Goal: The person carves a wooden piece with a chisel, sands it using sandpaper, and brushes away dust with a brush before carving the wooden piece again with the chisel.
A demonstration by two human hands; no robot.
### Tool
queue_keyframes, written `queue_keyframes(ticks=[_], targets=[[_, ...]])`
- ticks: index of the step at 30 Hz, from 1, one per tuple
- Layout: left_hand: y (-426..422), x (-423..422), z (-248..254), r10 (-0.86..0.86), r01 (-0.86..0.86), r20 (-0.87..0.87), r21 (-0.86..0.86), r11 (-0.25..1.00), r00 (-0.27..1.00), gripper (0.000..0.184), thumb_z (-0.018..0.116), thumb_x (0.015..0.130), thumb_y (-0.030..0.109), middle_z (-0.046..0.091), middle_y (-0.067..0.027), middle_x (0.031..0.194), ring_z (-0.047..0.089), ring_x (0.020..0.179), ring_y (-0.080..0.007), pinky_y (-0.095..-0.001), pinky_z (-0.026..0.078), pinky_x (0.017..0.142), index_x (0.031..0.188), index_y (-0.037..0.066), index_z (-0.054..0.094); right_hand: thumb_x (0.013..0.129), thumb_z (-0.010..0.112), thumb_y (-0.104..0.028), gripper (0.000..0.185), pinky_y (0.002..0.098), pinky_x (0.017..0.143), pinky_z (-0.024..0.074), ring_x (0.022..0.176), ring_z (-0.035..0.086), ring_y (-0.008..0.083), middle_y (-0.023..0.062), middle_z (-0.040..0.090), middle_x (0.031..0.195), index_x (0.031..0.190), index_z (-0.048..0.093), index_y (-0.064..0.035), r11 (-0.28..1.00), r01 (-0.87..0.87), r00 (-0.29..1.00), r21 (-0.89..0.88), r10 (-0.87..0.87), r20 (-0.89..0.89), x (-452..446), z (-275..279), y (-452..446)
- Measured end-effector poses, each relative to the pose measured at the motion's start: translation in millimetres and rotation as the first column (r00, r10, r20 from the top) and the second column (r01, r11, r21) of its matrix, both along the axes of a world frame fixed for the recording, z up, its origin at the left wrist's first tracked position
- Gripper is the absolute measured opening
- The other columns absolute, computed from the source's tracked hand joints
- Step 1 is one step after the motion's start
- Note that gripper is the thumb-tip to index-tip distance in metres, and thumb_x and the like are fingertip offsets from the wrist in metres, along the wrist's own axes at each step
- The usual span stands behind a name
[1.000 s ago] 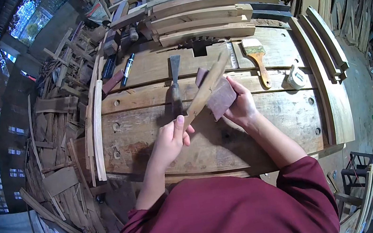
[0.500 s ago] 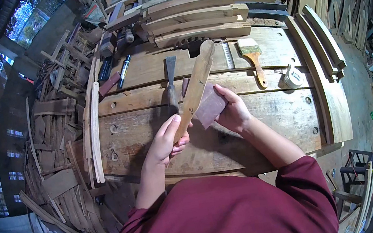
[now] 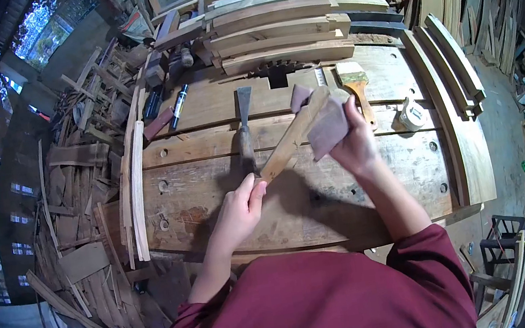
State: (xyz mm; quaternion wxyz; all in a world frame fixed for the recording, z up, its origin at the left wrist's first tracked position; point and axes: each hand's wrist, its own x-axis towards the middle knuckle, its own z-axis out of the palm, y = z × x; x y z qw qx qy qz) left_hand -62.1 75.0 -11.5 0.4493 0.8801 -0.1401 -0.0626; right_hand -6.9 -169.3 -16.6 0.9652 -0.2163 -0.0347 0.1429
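Observation:
My left hand (image 3: 237, 213) is closed round the near end of a narrow wooden piece (image 3: 292, 138) with pencil marks on it. The piece slants up to the right above the workbench (image 3: 227, 199). A sheet of sandpaper (image 3: 330, 129), brownish-purple, is gripped by my right hand (image 3: 357, 142) and lies behind and against the far end of the wood, one edge showing past its left side. My right fingers are partly hidden by the sheet. Just left of the wood, a chisel (image 3: 244, 126) lies on the bench.
A paintbrush (image 3: 361, 100) and a tape measure (image 3: 412, 114) lie at the right. At the left are a marker (image 3: 179, 107) and a reddish-brown block (image 3: 158, 123). Stacked boards (image 3: 288, 56) line the back; long strips (image 3: 137, 188) edge the left side and curved pieces (image 3: 465, 149) the right.
My right hand and the sandpaper have moved right and slightly up along the wood. The wooden piece has tilted further to the right, its far end lower in view.

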Motion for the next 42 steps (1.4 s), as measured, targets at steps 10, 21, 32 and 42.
queue_keyframes(ticks=[10,21,32,42], targets=[[1.5,2.0,2.5,0.018,-0.025,0.183,0.037,0.999,0.983,0.023,0.049,0.094,0.022,0.054,-0.0255,0.067,0.056,0.067,-0.0436,-0.0472,0.040,0.050,0.091,0.000,0.050,0.095,0.033,-0.049,0.058,0.0417,0.102,0.0320,0.119,0.045,0.0271,0.0131,0.048,0.129,0.131,0.040,-0.0029,0.999,0.030,0.997,-0.013,-0.031,-0.072,-9.0,8.1,12.7],[-0.5,1.0,-5.5,0.014,-0.021,0.192,0.032,0.999,0.981,0.028,0.049,0.094,0.025,0.056,-0.0259,0.067,0.059,0.064,-0.0415,-0.0449,0.044,0.050,0.102,-0.001,0.055,0.092,0.043,-0.031,0.043,0.0421,0.098,0.0382,0.109,0.052,0.0276,0.0141,0.054,0.119,0.122,0.047,-0.0011,0.972,0.050,0.974,-0.231,-0.099,-0.204,-13.3,-9.0,29.0],[-5.3,-0.6,4.0,0.009,-0.010,0.156,0.009,1.000,0.988,0.023,0.049,0.094,0.024,0.055,-0.0237,0.066,0.057,0.067,-0.0424,-0.0458,0.041,0.051,0.088,0.002,0.050,0.091,0.041,-0.035,0.048,0.0406,0.099,0.0354,0.111,0.049,0.0276,0.0129,0.052,0.121,0.124,0.046,-0.0021,0.949,-0.070,0.957,-0.308,-0.024,-0.290,-27.6,-11.4,52.7],[-3.7,0.7,6.9,0.009,-0.014,0.203,0.023,1.000,0.979,0.025,0.049,0.094,0.026,0.056,-0.0245,0.070,0.058,0.068,-0.0427,-0.0445,0.042,0.052,0.098,0.001,0.053,0.094,0.038,-0.032,0.043,0.0427,0.098,0.0367,0.112,0.049,0.0270,0.0145,0.054,0.120,0.123,0.047,-0.0014,0.975,-0.036,0.978,-0.217,-0.011,-0.210,-20.9,-7.6,37.7]])
